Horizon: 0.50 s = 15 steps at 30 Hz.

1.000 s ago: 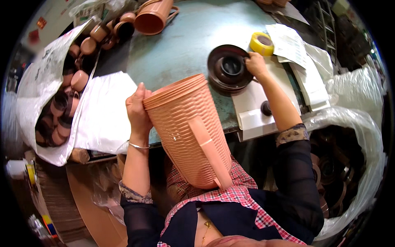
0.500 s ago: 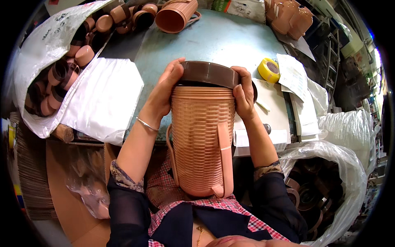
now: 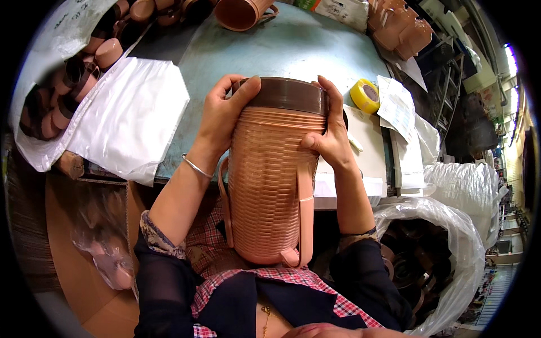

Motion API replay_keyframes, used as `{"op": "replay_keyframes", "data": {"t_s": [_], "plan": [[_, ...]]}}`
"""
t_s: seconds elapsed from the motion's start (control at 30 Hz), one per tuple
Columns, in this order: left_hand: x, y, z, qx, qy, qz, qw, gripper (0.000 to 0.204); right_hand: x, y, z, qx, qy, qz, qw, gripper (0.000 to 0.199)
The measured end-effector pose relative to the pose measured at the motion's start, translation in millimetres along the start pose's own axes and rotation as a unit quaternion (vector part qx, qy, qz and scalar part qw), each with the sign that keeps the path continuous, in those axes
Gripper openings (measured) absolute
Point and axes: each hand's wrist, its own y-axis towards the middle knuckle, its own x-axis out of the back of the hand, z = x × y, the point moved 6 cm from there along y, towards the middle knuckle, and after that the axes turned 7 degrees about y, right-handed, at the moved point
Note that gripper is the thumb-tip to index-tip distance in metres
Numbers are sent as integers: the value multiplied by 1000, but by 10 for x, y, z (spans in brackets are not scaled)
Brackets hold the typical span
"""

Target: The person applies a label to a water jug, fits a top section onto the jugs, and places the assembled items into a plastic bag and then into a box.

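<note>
A copper-pink plastic jug shell (image 3: 270,186) with a woven pattern and two side handles stands tilted against my lap, its top end away from me. Over that end sits a dark brown ring (image 3: 287,93), level with the rim and close against it. My left hand (image 3: 228,110) grips the ring's left side, thumb across its edge. Around the right side wraps my right hand (image 3: 333,127), its thumb pressed on the shell below the ring and its fingers along the ring's far side, partly hidden.
Yellow tape (image 3: 364,96) and papers (image 3: 397,104) lie on the table's right. Another jug shell (image 3: 239,14) rests at the far edge. A sack of pink-and-brown parts (image 3: 67,107) is at left, a white plastic sheet (image 3: 132,112) beside it. A bag of brown rings (image 3: 417,265) stands lower right.
The brown ring has gone from tilted, with a gap, to seated level on the shell's rim. My right thumb has moved from the ring down onto the shell.
</note>
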Motion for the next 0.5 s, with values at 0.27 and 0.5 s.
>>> {"op": "replay_keyframes", "data": {"t_s": [0.27,0.5], "plan": [[42,-253,-25,-27,47,-20,998,48,-113,-186,116,-38,-31,-36,998,82],[77,-439,-15,-117,176,43,976,85,-164,-263,121,-64,24,-60,996,71]]}}
